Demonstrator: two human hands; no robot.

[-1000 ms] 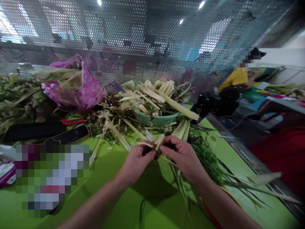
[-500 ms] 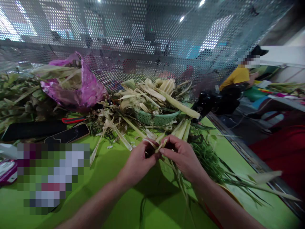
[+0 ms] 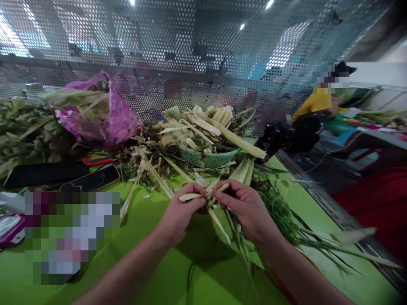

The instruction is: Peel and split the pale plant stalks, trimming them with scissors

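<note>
My left hand (image 3: 187,203) and my right hand (image 3: 240,203) meet over the middle of the table, both closed in a pinch. Between them are pale strips of dried leaf (image 3: 219,223), which look like corn husk. One strip end points left across my left thumb, another hangs down towards me, and a short end sticks up by my right fingers. The strips cross at my fingertips, but whether they are knotted I cannot tell. Just beyond my hands stands a green basket (image 3: 208,160) heaped with dry husks (image 3: 203,123).
Green stringy plants (image 3: 280,207) lie right of my right hand. To the left are a phone (image 3: 90,178), a red cutter (image 3: 99,160) and a purple bag (image 3: 104,127) of husks. A perforated metal screen (image 3: 190,51) stands behind. A person in yellow (image 3: 313,103) sits at the far right.
My hands have turned slightly and my left fingers have shifted on the strips. One strip end now lies out to the left and another hangs down below my fingers.
</note>
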